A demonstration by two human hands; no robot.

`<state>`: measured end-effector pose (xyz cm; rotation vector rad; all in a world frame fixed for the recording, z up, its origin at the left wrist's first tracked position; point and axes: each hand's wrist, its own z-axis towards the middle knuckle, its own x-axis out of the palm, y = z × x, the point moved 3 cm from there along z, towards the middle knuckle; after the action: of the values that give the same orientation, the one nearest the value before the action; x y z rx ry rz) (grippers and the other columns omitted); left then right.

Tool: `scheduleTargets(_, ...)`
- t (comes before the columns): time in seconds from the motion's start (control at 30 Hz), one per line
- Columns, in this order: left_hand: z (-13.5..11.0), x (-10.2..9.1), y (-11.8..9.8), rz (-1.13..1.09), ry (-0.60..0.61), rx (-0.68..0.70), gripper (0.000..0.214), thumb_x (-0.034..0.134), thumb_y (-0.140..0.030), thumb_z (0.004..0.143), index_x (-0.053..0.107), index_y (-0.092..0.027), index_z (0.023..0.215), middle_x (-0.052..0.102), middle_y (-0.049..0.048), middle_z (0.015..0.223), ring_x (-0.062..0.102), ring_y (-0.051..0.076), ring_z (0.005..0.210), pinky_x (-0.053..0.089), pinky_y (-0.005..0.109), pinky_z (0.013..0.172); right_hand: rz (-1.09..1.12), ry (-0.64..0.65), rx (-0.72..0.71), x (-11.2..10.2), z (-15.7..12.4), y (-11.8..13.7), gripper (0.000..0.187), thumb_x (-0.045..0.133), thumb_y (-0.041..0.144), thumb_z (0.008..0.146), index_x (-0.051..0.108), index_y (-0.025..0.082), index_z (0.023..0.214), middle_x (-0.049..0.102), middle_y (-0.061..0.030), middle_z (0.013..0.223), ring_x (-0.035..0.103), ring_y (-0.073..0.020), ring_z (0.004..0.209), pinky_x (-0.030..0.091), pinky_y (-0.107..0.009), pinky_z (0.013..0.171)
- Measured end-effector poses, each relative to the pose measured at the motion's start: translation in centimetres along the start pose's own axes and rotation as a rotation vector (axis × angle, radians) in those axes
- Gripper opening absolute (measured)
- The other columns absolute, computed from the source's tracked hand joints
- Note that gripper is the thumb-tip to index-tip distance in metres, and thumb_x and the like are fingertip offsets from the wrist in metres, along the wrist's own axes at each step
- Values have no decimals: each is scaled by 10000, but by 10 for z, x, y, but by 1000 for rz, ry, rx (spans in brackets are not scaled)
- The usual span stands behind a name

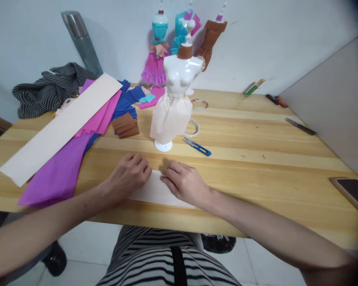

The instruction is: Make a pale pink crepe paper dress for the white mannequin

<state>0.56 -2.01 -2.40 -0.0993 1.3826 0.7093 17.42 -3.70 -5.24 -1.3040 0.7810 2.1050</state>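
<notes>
A small pale cream paper piece (155, 191) lies flat near the front edge of the wooden table (256, 167). My left hand (128, 174) rests on its left end with the fingers curled down onto it. Pressing on its right part is my right hand (183, 182), fingers bent and pinching at the paper's top edge. Just behind my hands stands a white mannequin bust (179, 77) on a round base, wearing a cream paper skirt (170, 115).
Blue-handled snips (197, 146) and tape rolls (193, 128) lie right of the mannequin. A long cream strip (62, 127), purple, pink, blue and brown paper sheets sit at left, striped cloth behind. Paper dresses hang on the wall. A phone (353, 192) lies at right.
</notes>
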Motion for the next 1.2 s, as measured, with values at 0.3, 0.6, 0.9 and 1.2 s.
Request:
scheduleTargets(0.3,-18,2,5,-135,175,-61,137,573,-15,685,562,-149,710,602,90,743,548,242,708,416,363,612,-16,17,-19,0,0,2,317,415,286,964,658,143,818,568,-64,761,500,-159,663,393,-274,583)
scheduleTargets(0.6,-18,-20,14,-254,26,-40,257,438,12,780,622,-113,907,656,123,959,576,220,833,508,357,731,2,11,-28,1,-1,3,291,432,274,959,673,140,865,581,-71,782,508,-165,678,403,-283,598)
scheduleTargets(0.9,-26,7,-29,-356,125,2,368,403,-28,850,506,-5,1202,593,229,1205,564,305,1113,504,460,941,45,41,-57,-4,-8,2,266,451,239,941,681,109,973,614,-99,797,560,-204,731,510,-324,636)
scheduleTargets(1.2,-40,15,-33,-411,76,-62,431,398,-153,932,392,-23,1343,555,219,1325,499,308,1260,461,464,1040,367,7,-79,-23,-37,-15,424,400,18,888,550,109,1274,668,-154,1110,611,-226,1031,567,-421,866)
